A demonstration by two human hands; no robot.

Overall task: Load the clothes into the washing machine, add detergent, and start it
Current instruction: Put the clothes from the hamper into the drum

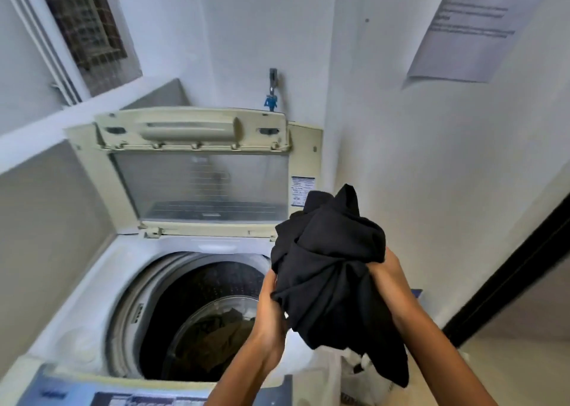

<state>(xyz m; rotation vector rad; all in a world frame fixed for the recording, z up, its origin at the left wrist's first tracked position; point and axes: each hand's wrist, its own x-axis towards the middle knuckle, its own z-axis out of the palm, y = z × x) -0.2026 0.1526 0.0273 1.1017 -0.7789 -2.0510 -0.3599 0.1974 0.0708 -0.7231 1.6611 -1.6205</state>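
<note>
Both hands clutch a bunched black garment (331,270), the left hand (271,307) gripping its lower left side and the right hand (390,279) its right. Left of and below the hands gapes the washing machine (101,282) drum, lid (200,171) upright, with dark clothes (222,331) lying inside.

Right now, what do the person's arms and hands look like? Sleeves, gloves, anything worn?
Both forearms are bare up to the bottom edge of the picture, with no sleeve in view. The left hand and the right hand wear no gloves. No watch, ring, bracelet, cable or marking shows on the visible parts; the fingers are partly hidden, so a ring there cannot be ruled out.
</note>
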